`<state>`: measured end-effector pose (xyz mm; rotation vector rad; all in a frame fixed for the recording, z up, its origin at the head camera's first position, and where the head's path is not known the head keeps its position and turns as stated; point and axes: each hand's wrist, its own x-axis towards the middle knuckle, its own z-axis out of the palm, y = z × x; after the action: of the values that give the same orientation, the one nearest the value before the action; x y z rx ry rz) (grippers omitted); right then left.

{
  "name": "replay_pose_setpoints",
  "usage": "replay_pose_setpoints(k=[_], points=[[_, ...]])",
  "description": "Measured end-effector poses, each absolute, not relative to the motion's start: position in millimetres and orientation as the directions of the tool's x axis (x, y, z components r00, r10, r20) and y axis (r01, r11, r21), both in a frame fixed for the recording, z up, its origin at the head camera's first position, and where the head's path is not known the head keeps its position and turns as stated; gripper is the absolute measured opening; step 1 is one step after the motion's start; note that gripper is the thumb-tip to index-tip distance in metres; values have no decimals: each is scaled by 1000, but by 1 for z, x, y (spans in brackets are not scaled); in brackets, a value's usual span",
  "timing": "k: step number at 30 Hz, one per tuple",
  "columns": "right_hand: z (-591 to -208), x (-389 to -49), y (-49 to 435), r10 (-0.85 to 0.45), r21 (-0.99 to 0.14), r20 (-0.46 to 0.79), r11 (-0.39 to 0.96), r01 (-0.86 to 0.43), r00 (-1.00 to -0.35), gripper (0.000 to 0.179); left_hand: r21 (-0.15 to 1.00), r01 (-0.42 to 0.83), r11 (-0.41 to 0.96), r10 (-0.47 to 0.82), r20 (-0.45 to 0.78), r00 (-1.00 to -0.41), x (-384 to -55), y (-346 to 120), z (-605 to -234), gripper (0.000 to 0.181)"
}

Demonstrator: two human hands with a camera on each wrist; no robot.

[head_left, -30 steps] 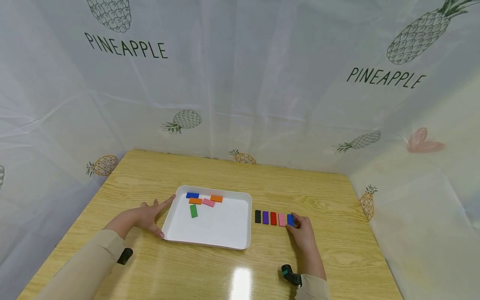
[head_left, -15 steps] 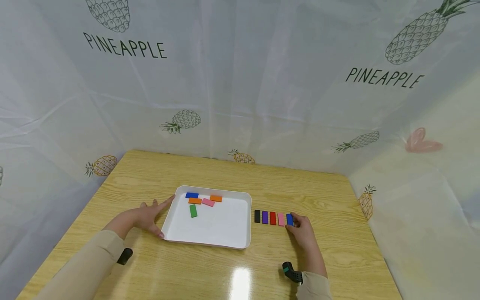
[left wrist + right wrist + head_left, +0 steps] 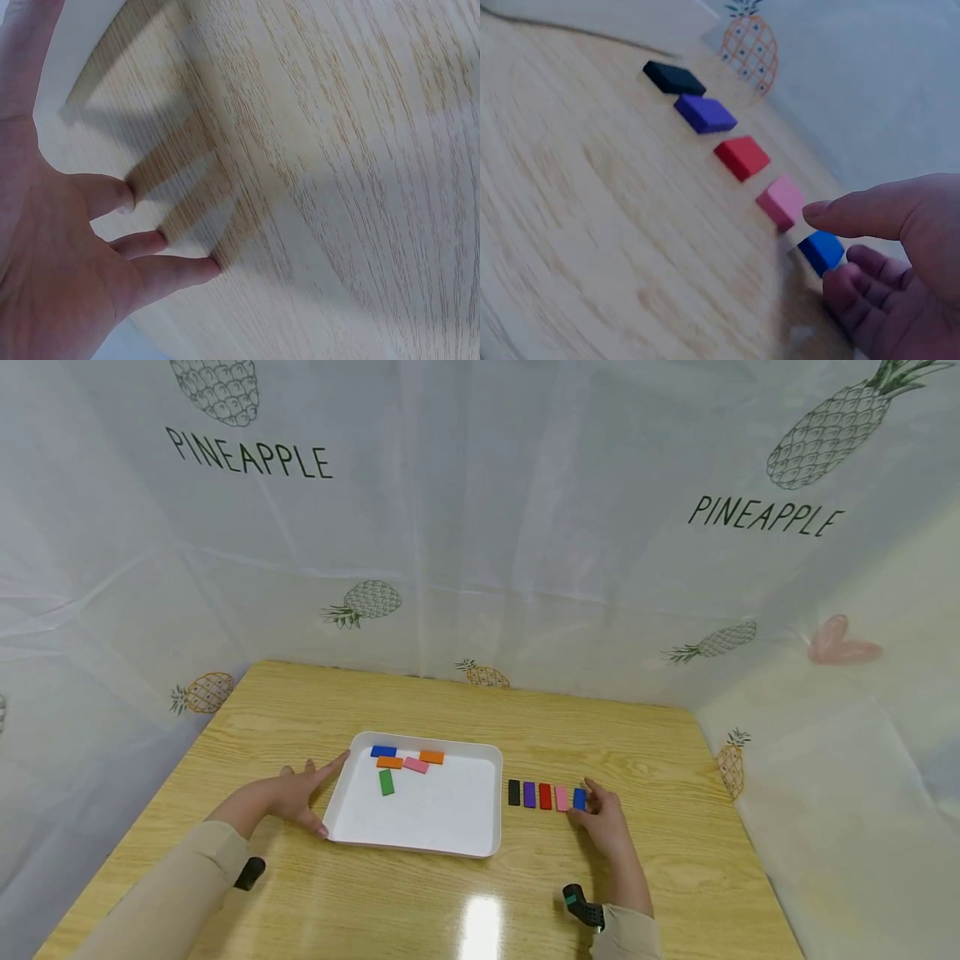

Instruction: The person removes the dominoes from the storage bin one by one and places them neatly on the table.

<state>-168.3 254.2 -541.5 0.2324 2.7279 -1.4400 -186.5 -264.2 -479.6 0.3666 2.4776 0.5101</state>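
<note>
Spread wide, my left hand [image 3: 288,795] touches the left side of a white tray [image 3: 420,846] with thumb and forefinger. Its other fingers hang over the table in the left wrist view. My right hand [image 3: 607,827] is at the right end of a row of small flat blocks, its fingers parted around a blue block [image 3: 822,253] that lies on the table. Leftward from it run a pink block [image 3: 782,202], a red block [image 3: 742,157], a purple block [image 3: 705,114] and a black block [image 3: 674,78], evenly spaced.
Inside the tray lie a blue block [image 3: 383,752], two orange blocks, a pink block [image 3: 416,765] and a green block [image 3: 386,782]. A pineapple-print curtain [image 3: 480,527] rises behind the wooden table [image 3: 420,902].
My right thumb and fingers have parted from the blue block at the row's end, letting it go. The left hand and the tray have stayed put.
</note>
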Motion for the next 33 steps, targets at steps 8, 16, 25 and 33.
replay_pose_setpoints(k=[8,16,25,33], points=[[-520,-161,234,125,-857,-107,492,156,-986,67,438,157,885,374,-470,-799,-186,-266,-480,132],[-518,-159,226,201,-849,-53,507,150,-978,55,441,158,883,378,-470,-798,-186,-267,-483,132],[-539,-157,244,251,-827,-40,535,173,-967,51,434,161,886,377,-474,-795,-185,-265,-479,131],[-544,-161,252,218,-809,-53,563,169,-975,48,440,168,882,384,-466,-797,-185,-265,-477,131]])
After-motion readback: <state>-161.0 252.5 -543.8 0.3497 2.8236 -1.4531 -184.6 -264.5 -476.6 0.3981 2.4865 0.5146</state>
